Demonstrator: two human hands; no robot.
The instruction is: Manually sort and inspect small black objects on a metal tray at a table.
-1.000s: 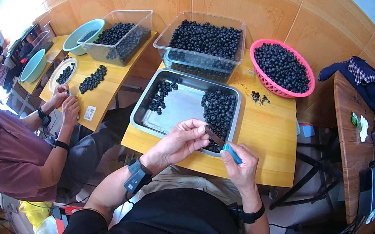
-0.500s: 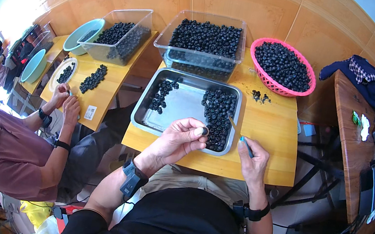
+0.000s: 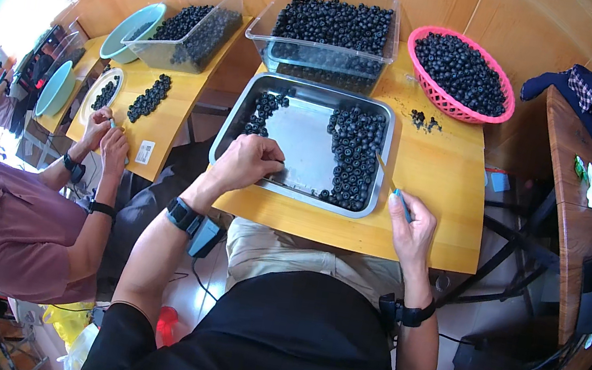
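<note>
Since a second ago, my left hand (image 3: 251,165) has closed over the tray (image 3: 311,88) front edge, apparently empty, while my right hand (image 3: 410,227) has parted to the desk (image 3: 438,169) front, pinching a blue-handled pick (image 3: 397,193).

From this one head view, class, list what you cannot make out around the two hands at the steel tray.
- Left hand: curled over the steel tray; its own fingers hide whether it holds a berry.
- Right hand: blue-handled tool, tip too thin to identify.
- Small dark bits beside the pink basket: too small to tell.
</note>
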